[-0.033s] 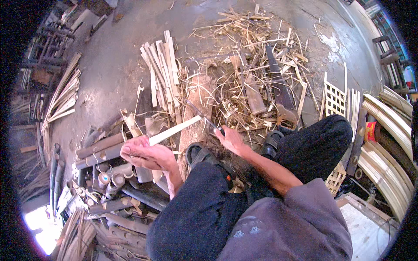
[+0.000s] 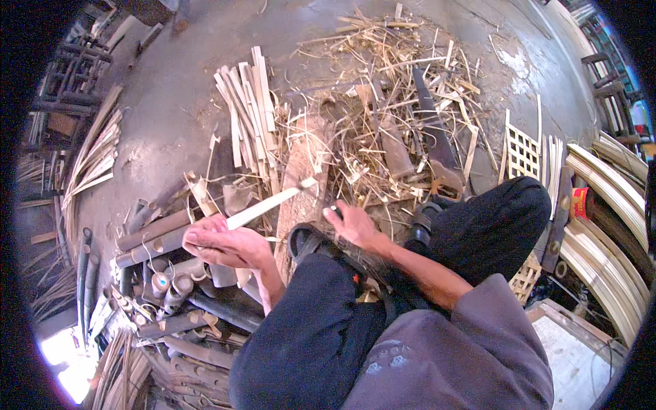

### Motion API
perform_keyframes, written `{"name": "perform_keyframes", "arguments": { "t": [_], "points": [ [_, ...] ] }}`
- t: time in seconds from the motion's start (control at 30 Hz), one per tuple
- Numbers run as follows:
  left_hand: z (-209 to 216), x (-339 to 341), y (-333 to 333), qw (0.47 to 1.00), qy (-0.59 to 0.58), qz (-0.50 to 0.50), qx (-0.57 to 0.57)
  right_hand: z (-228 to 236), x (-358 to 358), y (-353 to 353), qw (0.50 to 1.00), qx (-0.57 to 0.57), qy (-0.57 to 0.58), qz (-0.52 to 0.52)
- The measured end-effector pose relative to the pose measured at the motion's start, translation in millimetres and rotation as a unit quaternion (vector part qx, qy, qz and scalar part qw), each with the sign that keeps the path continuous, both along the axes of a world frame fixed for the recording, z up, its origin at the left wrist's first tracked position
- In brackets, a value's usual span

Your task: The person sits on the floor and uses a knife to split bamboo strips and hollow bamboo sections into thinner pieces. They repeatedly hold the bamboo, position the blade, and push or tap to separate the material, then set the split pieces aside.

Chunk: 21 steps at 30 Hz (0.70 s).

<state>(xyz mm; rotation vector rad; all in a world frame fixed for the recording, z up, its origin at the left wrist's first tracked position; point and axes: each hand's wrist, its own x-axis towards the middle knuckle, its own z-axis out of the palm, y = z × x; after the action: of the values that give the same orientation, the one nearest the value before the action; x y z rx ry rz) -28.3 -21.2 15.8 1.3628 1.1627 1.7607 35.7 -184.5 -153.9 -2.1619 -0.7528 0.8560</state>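
In the head view, the left hand (image 2: 229, 246) grips a pale bamboo strip (image 2: 263, 206) by its near end, fingers curled under it. The strip slants away from that hand, forward and to the right, its far end above a wooden block (image 2: 290, 219) between the two hands. The right hand (image 2: 357, 227) is wrapped around the dark handle of a knife (image 2: 334, 213). Its blade is blurred and points forward and left toward the strip's far end; whether the two touch, I cannot tell.

Ahead of the left hand lies a bundle of pale strips (image 2: 247, 113). Directly ahead of the right hand spreads a heap of shavings (image 2: 359, 160), and a dark-bladed handsaw (image 2: 428, 113) lies farther forward and to the right, its wooden handle nearer the hand. Left of the left hand and behind it are piled bamboo tubes (image 2: 160, 244). Well to the right of the right hand stand a woven lattice panel (image 2: 508, 152) and long curved strips (image 2: 601, 256).
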Motion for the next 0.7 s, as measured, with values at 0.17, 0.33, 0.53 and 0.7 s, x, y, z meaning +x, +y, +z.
{"name": "perform_keyframes", "arguments": {
  "t": [0.17,0.33,0.53,0.7],
  "points": [
    [-7,-2,13,0.999,-0.014,-0.032,-0.01,-14,2,2,1.0,-0.006,-0.031,-0.001],
    [-7,-7,16,0.999,-0.021,-0.018,-0.017,-1,-16,1,0.984,0.137,-0.108,0.048],
    [-10,-7,22,0.999,-0.036,-0.017,-0.005,-3,-5,-2,0.998,0.049,-0.039,0.03],
    [-14,-3,18,0.994,-0.065,-0.092,-0.009,-41,17,-11,0.995,-0.031,-0.082,-0.048]
  ]
}}
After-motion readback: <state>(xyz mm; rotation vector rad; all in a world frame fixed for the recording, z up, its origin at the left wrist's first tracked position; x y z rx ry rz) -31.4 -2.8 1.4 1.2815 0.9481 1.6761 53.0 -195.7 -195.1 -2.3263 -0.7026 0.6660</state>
